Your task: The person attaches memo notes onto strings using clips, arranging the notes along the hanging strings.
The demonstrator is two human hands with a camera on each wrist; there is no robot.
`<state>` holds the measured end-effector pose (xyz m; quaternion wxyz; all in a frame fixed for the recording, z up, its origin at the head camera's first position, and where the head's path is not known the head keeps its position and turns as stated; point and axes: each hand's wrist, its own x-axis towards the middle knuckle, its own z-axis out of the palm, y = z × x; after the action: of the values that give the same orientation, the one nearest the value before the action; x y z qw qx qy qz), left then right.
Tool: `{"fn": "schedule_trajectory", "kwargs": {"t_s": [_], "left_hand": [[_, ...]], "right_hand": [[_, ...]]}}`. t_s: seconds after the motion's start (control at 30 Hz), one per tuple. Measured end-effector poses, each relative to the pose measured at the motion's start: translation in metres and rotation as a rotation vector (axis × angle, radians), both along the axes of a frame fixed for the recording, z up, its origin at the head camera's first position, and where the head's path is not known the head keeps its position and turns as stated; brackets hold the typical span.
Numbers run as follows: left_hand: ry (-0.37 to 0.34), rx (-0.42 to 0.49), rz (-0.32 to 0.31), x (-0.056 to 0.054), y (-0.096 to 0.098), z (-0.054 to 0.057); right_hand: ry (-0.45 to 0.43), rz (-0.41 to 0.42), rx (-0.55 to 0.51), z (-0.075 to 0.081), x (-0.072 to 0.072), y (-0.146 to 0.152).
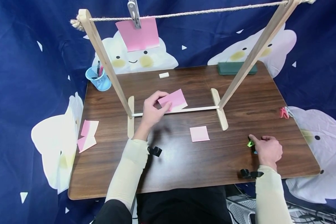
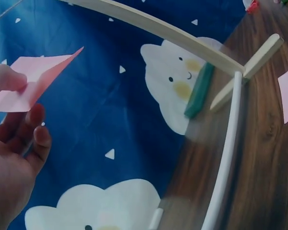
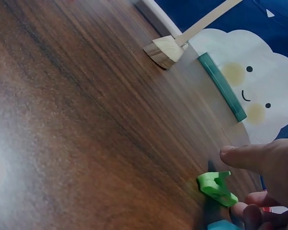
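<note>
My left hand (image 1: 151,111) pinches a creased pink-and-white paper note (image 1: 175,100) between thumb and fingers, above the frame's white crossbar (image 1: 196,109). In the left wrist view the note is bent along a fold. At the right side of the table my right hand (image 1: 270,151) is low over a small green clip (image 3: 215,188). One fingertip is right at the clip's end, while the thumb stands apart from it. A blue clip (image 3: 223,225) lies beside the green one, partly cut off by the picture's edge.
A metal clip (image 1: 134,15) holds a pink sheet (image 1: 140,35) on the rope (image 1: 198,12) between wooden posts. Pink notes (image 1: 199,133) lie mid-table and at left. A pen cup (image 1: 102,83), white block (image 1: 164,75), green case (image 1: 226,69) and red clip (image 1: 284,112) stand around.
</note>
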<state>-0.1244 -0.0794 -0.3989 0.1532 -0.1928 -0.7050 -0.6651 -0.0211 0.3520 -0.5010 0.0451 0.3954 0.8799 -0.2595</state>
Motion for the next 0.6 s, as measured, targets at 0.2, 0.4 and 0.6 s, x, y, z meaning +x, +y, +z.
{"fn": "schedule_trajectory", "kwargs": {"t_s": [0.2,0.4,0.6], "left_hand": [[0.032,0.002,-0.028,-0.0001,0.0023,0.0025],[0.045,0.048,-0.059,0.0008,0.0067,0.0034],[0.072,0.080,-0.049,0.0007,0.0092,0.0028]], "right_hand": [[0.020,0.015,0.021,-0.0027,0.0002,-0.0022],[0.042,0.008,0.045,-0.0050,0.0014,-0.0031],[0.007,0.012,0.053,-0.0051,0.0040,-0.0017]]}}
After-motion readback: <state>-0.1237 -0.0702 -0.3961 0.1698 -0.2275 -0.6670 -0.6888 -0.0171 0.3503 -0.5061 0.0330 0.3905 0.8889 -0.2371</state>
